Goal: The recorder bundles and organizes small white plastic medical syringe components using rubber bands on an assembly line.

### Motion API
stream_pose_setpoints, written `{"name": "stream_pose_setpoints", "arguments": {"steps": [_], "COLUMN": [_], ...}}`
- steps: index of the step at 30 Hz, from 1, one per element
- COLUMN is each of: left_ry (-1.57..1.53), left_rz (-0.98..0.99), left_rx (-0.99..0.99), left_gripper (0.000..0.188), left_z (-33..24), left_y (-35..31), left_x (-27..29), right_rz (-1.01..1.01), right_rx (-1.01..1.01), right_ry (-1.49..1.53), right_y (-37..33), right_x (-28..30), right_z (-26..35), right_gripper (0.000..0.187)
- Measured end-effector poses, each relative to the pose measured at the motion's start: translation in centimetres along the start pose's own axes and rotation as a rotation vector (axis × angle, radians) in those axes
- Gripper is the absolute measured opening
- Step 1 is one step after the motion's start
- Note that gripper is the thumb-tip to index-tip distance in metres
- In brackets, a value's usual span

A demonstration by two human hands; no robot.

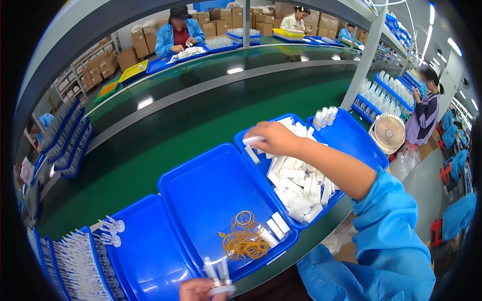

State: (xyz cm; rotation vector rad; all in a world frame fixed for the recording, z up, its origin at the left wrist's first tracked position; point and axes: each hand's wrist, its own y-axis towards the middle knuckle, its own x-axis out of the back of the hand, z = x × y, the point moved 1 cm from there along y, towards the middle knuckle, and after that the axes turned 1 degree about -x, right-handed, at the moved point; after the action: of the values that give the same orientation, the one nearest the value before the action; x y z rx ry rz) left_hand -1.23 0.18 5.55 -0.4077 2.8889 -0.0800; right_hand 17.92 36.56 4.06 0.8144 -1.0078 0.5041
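My right hand reaches over a blue tray heaped with white oblong pieces. Its fingers are closed on one white oblong piece. Low in the picture, near the front edge of the middle blue tray, my left hand grips a clear plastic part with upright tubes and a round base; motion blurs it a little. Tan rubber bands lie loose in the middle tray, beside several white oblong pieces.
A left blue tray holds a few clear stemmed parts, with racks of similar parts beside it. White tubes stand in the right tray. Behind runs a green conveyor belt. A beige fan stands right; co-workers sit across.
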Motion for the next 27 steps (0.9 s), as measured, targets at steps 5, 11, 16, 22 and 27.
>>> {"name": "stream_pose_setpoints", "arguments": {"steps": [5, 11, 16, 22, 27], "left_ry": [-0.103, 0.191, 0.203, 0.201, 0.148], "left_rz": [0.14, 0.286, 0.288, 0.335, 0.343], "left_rx": [-0.056, -0.261, -0.289, -0.279, -0.167], "left_gripper": [0.025, 0.013, 0.012, 0.011, 0.011], "left_z": [2.8, 1.9, 1.6, 1.6, 1.9], "left_y": [0.3, 1.6, 2.1, 2.3, 2.3], "left_x": [-2.9, -3.8, -4.8, -5.3, -5.5], "right_rz": [0.237, 0.222, 0.184, 0.229, 0.258], "right_rx": [-0.166, -0.596, -0.608, -0.61, -0.538], "right_ry": [0.681, 1.689, 1.803, 1.988, 1.726], "right_y": [-6.6, -13.6, -14.8, -15.0, -15.3], "right_x": [2.5, 2.1, 1.1, 1.0, 0.9], "right_z": [8.9, 13.5, 13.9, 14.1, 13.5], "right_gripper": [0.031, 0.016, 0.018, 0.027, 0.021]}}
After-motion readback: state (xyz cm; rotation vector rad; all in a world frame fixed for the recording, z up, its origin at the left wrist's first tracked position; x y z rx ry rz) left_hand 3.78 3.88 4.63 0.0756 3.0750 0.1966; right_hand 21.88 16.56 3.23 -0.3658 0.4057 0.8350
